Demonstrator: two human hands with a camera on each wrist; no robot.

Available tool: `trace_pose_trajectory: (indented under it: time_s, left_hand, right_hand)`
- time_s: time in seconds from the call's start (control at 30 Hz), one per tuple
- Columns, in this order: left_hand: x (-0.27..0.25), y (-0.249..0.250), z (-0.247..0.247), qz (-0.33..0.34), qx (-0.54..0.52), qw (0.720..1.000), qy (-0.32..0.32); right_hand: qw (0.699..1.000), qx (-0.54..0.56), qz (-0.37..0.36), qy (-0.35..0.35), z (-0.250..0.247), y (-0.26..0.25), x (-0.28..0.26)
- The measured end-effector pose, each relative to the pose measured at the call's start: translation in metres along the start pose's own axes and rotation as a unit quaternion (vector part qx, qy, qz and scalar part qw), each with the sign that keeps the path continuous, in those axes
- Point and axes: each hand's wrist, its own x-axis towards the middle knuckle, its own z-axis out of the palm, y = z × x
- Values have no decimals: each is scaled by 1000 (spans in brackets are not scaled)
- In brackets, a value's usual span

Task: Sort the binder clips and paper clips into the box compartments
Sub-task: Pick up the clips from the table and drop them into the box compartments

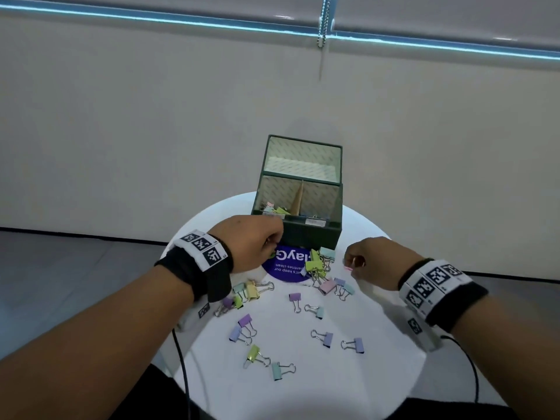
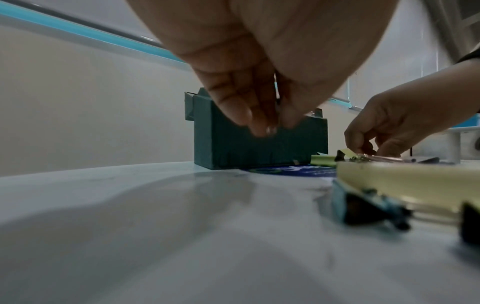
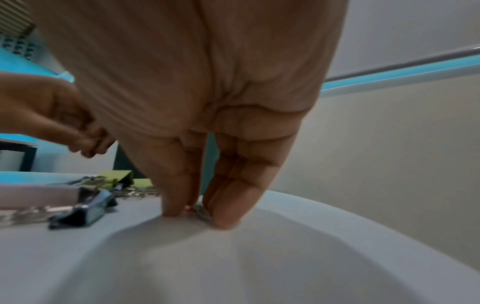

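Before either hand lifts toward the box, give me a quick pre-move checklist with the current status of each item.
1. Right hand has its paper clip: cannot tell. Its fingertips press down on the white table around something small and pinkish, not clearly pinched.
2. Left hand holds something: cannot tell. Fingers are bunched together, with a hint of green beneath in the head view.
3. Green box upright and open: ok.
4. Front-left compartment already takes binder clips: ok.
5. Path to the box is free: ok, but the yellow-green binder clip pile lies between the hands.
6. Sorting finished: not ok; many clips remain on the table.
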Motion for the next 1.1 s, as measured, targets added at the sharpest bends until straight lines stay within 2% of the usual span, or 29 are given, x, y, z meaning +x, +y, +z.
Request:
trace_pose_trajectory:
  time_s: [0.17, 0.33, 0.53, 0.67, 0.83, 0.93, 1.03, 1.1]
  left_hand:
    - [6, 0, -4, -17, -27, 993, 115]
    - [20, -6, -1, -16, -44, 985, 168]
    - [29, -3, -3, -7, -3, 991, 133]
    - [29, -5, -3, -21, -29, 988, 152]
    - [24, -6, -3, 9, -19, 988, 156]
    - [19, -7, -2, 9, -15, 990, 138]
    - [11, -3, -3, 6, -8, 996, 90]
    - [5, 0, -3, 12, -13, 999, 50]
  right_hand:
    - [998, -39, -43, 13, 8, -12, 4]
    - [996, -61, -59, 7, 7, -16, 3]
    - [996, -46, -79, -13, 0, -15, 0]
    - [993, -62, -97, -21, -3, -20, 0]
    - [991, -72, -102, -38, -18, -28, -4]
    - [995, 0, -103, 3, -51, -31, -4]
    - [986, 78, -115, 95, -78, -37, 9]
    - [981, 83, -106, 143, -88, -41, 23]
